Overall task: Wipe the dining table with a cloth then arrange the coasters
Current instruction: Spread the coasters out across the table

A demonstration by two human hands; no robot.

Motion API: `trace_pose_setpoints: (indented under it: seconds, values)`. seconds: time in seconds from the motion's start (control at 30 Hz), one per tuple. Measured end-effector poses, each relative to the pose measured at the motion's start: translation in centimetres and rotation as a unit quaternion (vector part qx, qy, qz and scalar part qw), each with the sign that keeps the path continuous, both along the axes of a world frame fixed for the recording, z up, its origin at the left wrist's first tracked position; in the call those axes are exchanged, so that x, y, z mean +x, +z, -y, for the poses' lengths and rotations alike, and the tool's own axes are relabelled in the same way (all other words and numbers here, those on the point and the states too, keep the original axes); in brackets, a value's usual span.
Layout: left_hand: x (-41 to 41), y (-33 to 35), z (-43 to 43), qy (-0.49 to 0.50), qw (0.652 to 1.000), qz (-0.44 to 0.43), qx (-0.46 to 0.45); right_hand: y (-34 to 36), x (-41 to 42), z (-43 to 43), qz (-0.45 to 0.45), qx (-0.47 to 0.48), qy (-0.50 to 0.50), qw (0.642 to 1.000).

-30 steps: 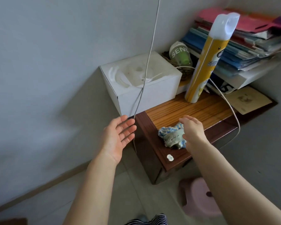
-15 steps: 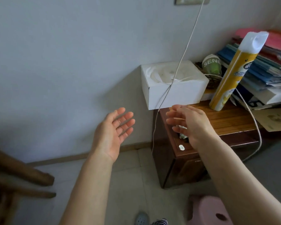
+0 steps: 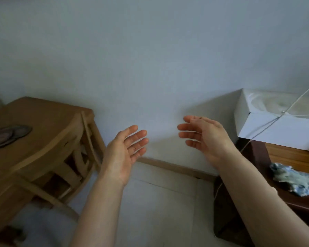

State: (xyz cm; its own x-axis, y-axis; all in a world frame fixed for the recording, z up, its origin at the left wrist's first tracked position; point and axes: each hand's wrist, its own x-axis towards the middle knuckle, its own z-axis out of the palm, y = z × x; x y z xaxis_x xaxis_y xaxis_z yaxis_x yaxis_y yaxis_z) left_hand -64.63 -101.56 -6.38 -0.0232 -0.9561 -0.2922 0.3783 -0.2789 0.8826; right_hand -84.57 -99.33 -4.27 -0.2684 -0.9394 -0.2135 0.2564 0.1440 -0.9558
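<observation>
A crumpled blue-and-white cloth (image 3: 294, 180) lies on the dark wooden side table (image 3: 257, 157) at the right edge. My right hand (image 3: 205, 136) hovers open in mid-air to the left of that table, holding nothing. My left hand (image 3: 127, 150) is open too, palm turned inward, in front of the wall. At the left stands the light wooden dining table (image 3: 34, 139), with dark round coasters (image 3: 6, 135) stacked near its left edge.
A white box (image 3: 275, 125) sits on the side table with a thin white cable (image 3: 268, 125) running across it. A wooden chair frame (image 3: 73, 168) is tucked under the dining table. Tiled floor (image 3: 161, 202) lies between the two tables below the white wall.
My right hand has let go of the cloth and drawn left, away from the side table. The view has swung left, bringing the dining table and coasters into sight.
</observation>
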Motion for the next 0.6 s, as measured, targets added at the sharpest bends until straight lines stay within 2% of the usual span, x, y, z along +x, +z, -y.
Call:
trace_pose_setpoints:
  seconds: [0.23, 0.43, 0.6]
  values:
    - [11.9, 1.2, 0.5, 0.111, 0.993, 0.026, -0.014, 0.7, 12.0, 5.3, -0.01, -0.011, 0.103, 0.995]
    - [24.2, 1.5, 1.9, 0.215, 0.976, 0.029, 0.009, 0.8, 25.1, 10.4, -0.022, -0.012, 0.205, 0.978]
    - [33.6, 1.6, 4.1, 0.267, 0.962, 0.04, 0.025, 0.5, 35.1, 14.5, -0.002, -0.006, 0.252, 0.968]
